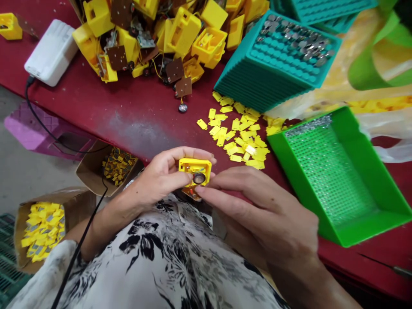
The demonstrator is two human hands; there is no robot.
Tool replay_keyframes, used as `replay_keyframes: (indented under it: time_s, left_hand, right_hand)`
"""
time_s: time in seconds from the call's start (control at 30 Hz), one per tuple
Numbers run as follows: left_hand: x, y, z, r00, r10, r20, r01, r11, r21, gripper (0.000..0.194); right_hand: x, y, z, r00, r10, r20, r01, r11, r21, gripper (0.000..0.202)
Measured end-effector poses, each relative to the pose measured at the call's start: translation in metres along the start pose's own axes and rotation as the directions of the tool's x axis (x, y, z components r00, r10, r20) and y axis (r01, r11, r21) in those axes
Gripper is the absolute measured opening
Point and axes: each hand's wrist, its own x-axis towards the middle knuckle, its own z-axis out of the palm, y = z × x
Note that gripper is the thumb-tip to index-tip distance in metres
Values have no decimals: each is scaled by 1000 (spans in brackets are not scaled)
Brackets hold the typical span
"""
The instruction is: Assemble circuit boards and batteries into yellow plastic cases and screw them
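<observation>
Near the table's front edge, my left hand (161,174) grips a small yellow housing (195,163) with its open side up, the thumb pressing inside it. A round dark part (198,178) with a lighter centre sits in the housing's lower right corner. Below the housing a brown circuit board (192,193) with a red component hangs partly hidden. My right hand (257,201) is at the housing's right side, thumb and forefinger touching its lower right corner beside the round part.
Yellow housings with boards (182,32) are heaped at the back. Small yellow pieces (241,137) lie before a teal tray stack (273,56) holding metal discs. A green bin (341,171) stands right, a white power bank (51,51) left. Cardboard boxes (72,210) and a black cable (79,244) are lower left.
</observation>
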Motion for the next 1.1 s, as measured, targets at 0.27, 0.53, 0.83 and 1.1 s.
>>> replay_keyframes:
  time_s: [0.27, 0.53, 0.83, 1.1]
  left_hand:
    - [3, 0, 1, 999, -41, -23, 41, 999, -7, 22]
    - [4, 2, 1, 998, -57, 35, 58, 998, -22, 28]
    - [9, -2, 6, 999, 11, -50, -10, 1000, 24, 27]
    - [5, -2, 4, 995, 38, -91, -33, 998, 56, 25]
  right_hand:
    - [6, -2, -4, 999, 26, 34, -25, 999, -31, 22]
    - [4, 5, -1, 999, -5, 41, 8, 998, -55, 22]
    - [4, 7, -2, 999, 5, 50, 3, 984, -176, 20]
    - [12, 7, -1, 998, 68, 17, -67, 995, -68, 15]
